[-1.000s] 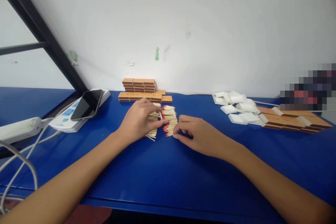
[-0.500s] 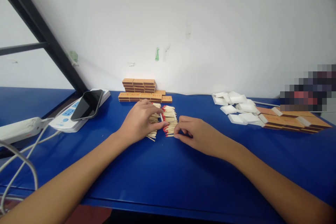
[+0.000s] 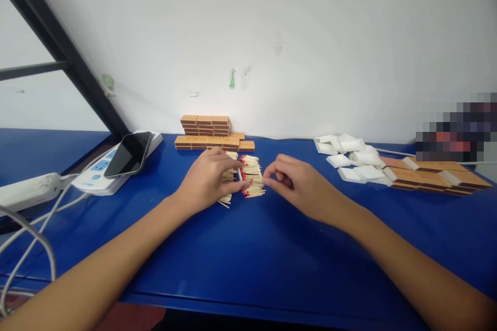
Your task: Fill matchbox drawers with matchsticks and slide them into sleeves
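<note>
- A glossy blue table (image 3: 248, 258) stands against a marked white wall (image 3: 349, 62).
- Matches (image 3: 254, 192) lie mid-table around a white tray (image 3: 239, 174).
- Left hand (image 3: 205, 178) pinches the tray's end.
- Right hand (image 3: 298, 181) curls beside them; its grip I cannot tell.

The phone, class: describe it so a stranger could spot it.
Toward the left of the blue table lies a white power strip with blue socket panels. The phone rests on it, its black screen standing out against the white casing.
</note>
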The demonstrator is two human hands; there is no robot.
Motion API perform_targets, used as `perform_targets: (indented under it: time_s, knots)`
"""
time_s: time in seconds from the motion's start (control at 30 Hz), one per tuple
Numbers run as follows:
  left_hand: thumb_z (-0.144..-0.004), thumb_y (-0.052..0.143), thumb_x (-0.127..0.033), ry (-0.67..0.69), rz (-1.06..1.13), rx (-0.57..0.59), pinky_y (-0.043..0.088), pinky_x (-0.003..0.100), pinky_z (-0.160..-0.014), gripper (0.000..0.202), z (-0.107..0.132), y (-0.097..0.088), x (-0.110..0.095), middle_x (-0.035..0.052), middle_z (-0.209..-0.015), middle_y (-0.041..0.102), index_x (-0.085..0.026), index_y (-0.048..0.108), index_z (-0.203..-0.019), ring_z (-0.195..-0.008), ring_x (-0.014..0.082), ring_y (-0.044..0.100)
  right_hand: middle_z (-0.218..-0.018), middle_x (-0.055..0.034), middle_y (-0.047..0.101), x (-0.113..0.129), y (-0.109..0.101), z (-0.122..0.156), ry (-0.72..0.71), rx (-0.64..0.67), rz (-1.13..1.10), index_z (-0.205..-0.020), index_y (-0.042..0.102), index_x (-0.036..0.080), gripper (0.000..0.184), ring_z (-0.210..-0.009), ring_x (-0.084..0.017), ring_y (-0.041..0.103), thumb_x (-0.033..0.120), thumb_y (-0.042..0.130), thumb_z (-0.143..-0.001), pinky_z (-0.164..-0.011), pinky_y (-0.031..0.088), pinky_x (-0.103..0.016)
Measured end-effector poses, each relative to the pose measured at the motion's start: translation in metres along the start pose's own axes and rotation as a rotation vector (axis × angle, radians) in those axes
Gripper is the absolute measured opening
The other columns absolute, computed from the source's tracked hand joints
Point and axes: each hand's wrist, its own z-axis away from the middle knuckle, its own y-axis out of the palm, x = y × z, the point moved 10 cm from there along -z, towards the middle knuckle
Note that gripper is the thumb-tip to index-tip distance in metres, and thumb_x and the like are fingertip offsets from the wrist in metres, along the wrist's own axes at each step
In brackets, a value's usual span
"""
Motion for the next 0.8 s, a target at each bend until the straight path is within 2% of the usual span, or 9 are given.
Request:
perform_targets:
  time_s: [0.07, 0.13, 0.3, 0.6, 0.8]
  knots:
    - [-0.079, 0.1, -0.024, 0.017, 0.014, 0.016, 0.045, 0.033, -0.079, 0.04, 0.0, 0.002, -0.004, 0.0002, -0.086, 0.068, -0.015, 0.074, -0.108, -0.084, 0.0211, 0.058, -0.086, -0.0005, 0.054, -0.002, -0.006, 0.0, 0.003, -0.074, 0.04, -0.094, 0.065, 0.02, 0.012, -0.069, -0.013, 0.05, 0.025, 0.058, -0.102, -0.066, 0.04, -0.028]
    - [-0.079, 0.1, -0.026, 0.025, 0.024, 0.03, 0.045, 0.034, -0.08, 0.04, -0.001, 0.004, -0.006, 0.0004, -0.085, 0.068, -0.015, 0.074, -0.107, -0.084, 0.0211, 0.058, -0.088, -0.001, 0.054, -0.001, -0.005, 0.0, -0.018, -0.092, 0.058, -0.095, 0.064, 0.02, 0.012, -0.069, -0.013, 0.05, 0.024, 0.056, -0.103, -0.066, 0.04, -0.028]
    - [-0.079, 0.1, -0.03, 0.03, 0.046, 0.023, 0.046, 0.034, -0.081, 0.04, -0.002, 0.004, -0.008, 0.0015, -0.09, 0.069, -0.015, 0.074, -0.106, -0.084, 0.021, 0.059, -0.089, -0.0017, 0.055, 0.007, 0.001, 0.003, -0.068, -0.064, 0.08, -0.097, 0.064, 0.021, 0.012, -0.067, -0.013, 0.049, 0.023, 0.054, -0.104, -0.065, 0.04, -0.029]
    - [-0.078, 0.1, -0.028, 0.033, 0.082, 0.015, 0.047, 0.034, -0.079, 0.039, -0.001, 0.003, -0.007, 0.0011, -0.087, 0.069, -0.015, 0.074, -0.103, -0.081, 0.0201, 0.059, -0.089, -0.0014, 0.054, 0.012, 0.006, 0.003, -0.07, 0.001, 0.075, -0.098, 0.065, 0.021, 0.01, -0.068, -0.013, 0.05, 0.022, 0.056, -0.102, -0.065, 0.041, -0.029]
    - [-0.088, 0.094, -0.036, 0.022, 0.108, 0.032, 0.048, 0.034, -0.081, 0.034, -0.001, 0.004, -0.007, 0.0031, -0.087, 0.069, -0.015, 0.075, -0.107, -0.081, 0.0204, 0.059, -0.088, -0.0015, 0.054, 0.015, 0.003, 0.005, -0.082, -0.041, 0.054, -0.098, 0.064, 0.021, 0.009, -0.069, -0.014, 0.05, 0.021, 0.056, -0.101, -0.066, 0.041, -0.029]
